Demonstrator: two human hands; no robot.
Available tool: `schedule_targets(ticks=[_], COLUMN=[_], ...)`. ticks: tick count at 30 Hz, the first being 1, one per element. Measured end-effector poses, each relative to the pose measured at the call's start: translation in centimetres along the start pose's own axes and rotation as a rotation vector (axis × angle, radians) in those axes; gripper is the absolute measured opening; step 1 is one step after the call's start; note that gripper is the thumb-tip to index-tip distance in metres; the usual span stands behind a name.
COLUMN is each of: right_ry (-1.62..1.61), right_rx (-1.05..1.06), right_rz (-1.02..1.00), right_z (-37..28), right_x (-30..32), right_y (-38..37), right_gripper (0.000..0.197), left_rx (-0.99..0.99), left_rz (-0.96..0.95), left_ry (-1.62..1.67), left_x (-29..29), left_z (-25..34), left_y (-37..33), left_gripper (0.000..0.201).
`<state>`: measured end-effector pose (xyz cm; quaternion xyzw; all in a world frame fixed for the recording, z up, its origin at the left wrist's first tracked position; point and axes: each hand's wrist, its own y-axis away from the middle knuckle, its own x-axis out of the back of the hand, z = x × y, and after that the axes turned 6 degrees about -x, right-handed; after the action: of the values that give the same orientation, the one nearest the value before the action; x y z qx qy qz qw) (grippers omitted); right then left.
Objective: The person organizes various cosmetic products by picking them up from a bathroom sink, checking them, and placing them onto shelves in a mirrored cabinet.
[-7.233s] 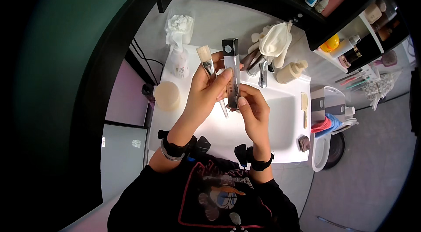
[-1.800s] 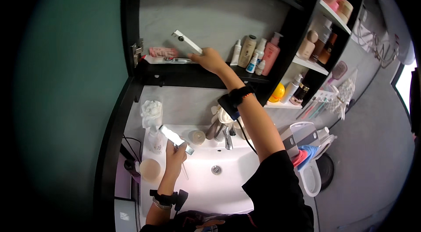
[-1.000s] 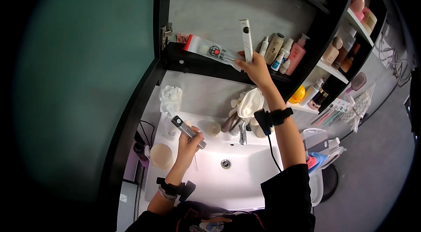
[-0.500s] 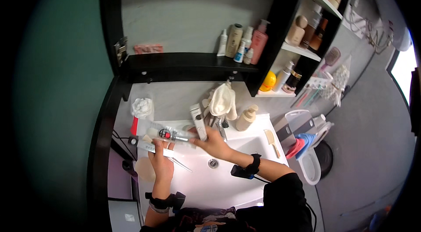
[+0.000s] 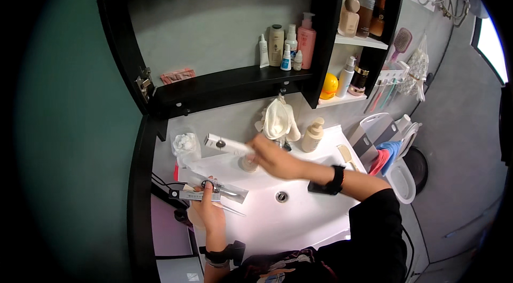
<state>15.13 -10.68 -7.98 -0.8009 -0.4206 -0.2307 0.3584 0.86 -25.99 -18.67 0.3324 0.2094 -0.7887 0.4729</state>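
Observation:
My left hand [image 5: 210, 212] is closed over the left side of the sink [image 5: 315, 213]. It grips a narrow grey-and-white box [image 5: 193, 196] and a clear flat package [image 5: 235, 191] with a dark and silver item inside. A thin white pointed stick [image 5: 233, 210] juts out beside its fingers; its other end is hidden. Over the back of the sink, my right hand [image 5: 278, 159], slightly blurred, holds a long white box [image 5: 226, 144] by one end, the other end pointing left. Under that hand, a small beige container [image 5: 249, 164] stands on the sink ledge, partly covered.
A beige pump bottle [image 5: 312, 136] and a pale comb [image 5: 345, 153] are on the sink's right rim. A cream cloth [image 5: 279, 117] hangs over the faucet. White crumpled tissue [image 5: 185, 143] lies back left. Above, a black shelf [image 5: 230, 84] carries several bottles.
My right hand has let go of the clear package, which stays in my left hand. The white box has swung from nearly upright to pointing left. The whole view has shifted.

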Motion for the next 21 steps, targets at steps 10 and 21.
schedule_targets(ticks=[10,21], right_ry=[0.614,0.828], right_rx=[0.189,0.135], right_rz=[0.353,0.437], right_z=[1.0,5.7], right_x=[9.1,7.3], right_y=[-13.4,-17.9], right_gripper=[0.017,0.016], left_rx=[-0.031,-0.100], left_rz=[-0.056,-0.024], left_ry=[-0.033,-0.048], left_x=[-0.5,0.0], left_z=[1.1,2.2], left_y=[0.9,1.2], left_gripper=[0.025,0.022])
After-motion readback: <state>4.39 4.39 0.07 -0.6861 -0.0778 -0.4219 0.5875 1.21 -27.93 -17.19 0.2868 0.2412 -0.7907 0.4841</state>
